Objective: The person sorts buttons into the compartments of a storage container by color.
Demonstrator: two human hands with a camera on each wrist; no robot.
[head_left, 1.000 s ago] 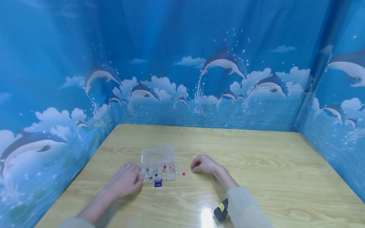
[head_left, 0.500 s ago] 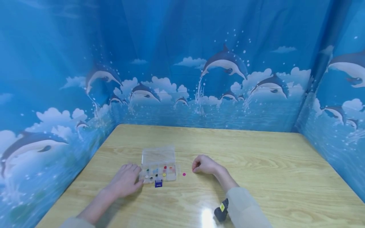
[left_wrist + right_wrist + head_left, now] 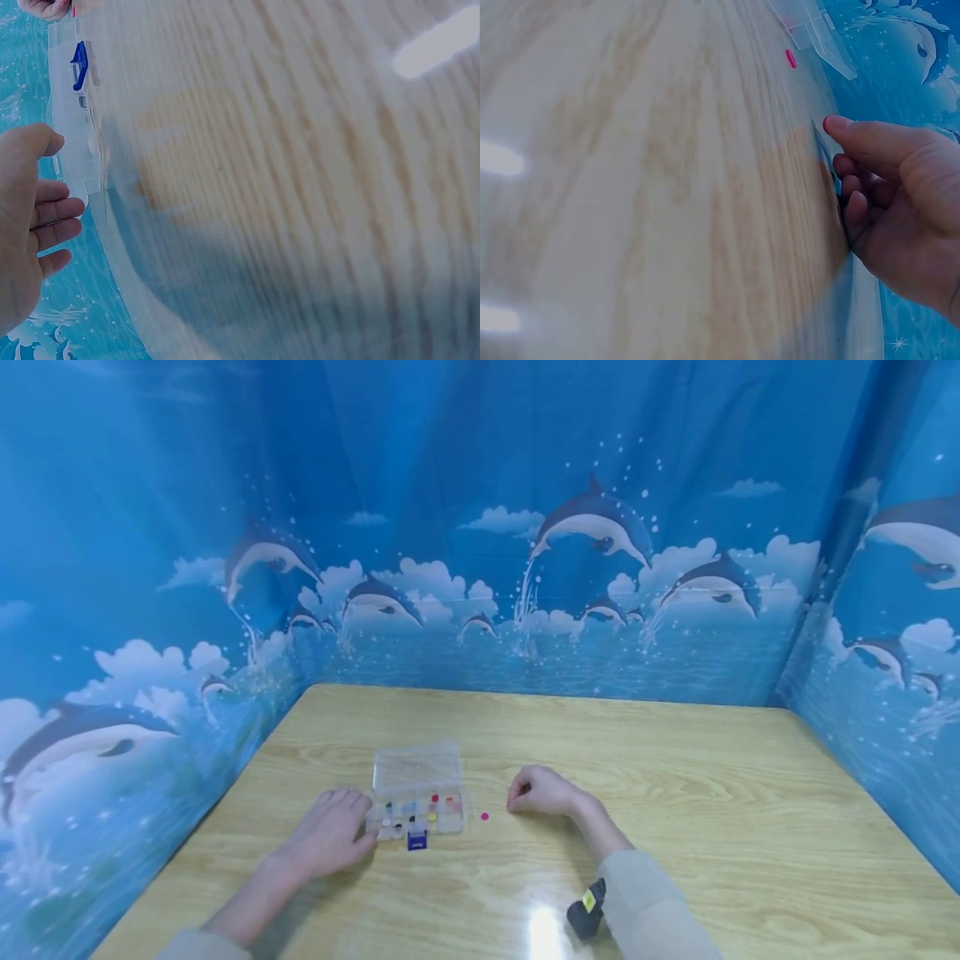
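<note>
A clear plastic compartment case [image 3: 452, 825] with its lid [image 3: 416, 770] raised stands left of the table's middle, small coloured discs in its compartments. My left hand [image 3: 330, 835] rests at the case's left end, its fingers [image 3: 56, 212] loosely bent and thumb apart. To the right of the case, my right hand [image 3: 546, 791] is low over the table with fingers curled. At the thumb tip in the right wrist view shows a small red disc [image 3: 826, 123], mostly hidden by the fingers. Between case and right hand lies a pink disc [image 3: 484, 817].
A dark blue latch [image 3: 417, 840] hangs at the case's front edge. A black device with a yellow label [image 3: 588, 902] is strapped at my right wrist. The wood-grain table [image 3: 712, 810] is bounded by blue dolphin-print curtains [image 3: 450, 485].
My right hand has shifted very slightly right, and the red bit seen at its fingertips a second ago is hidden in the head view now. The left hand stays at the case.
</note>
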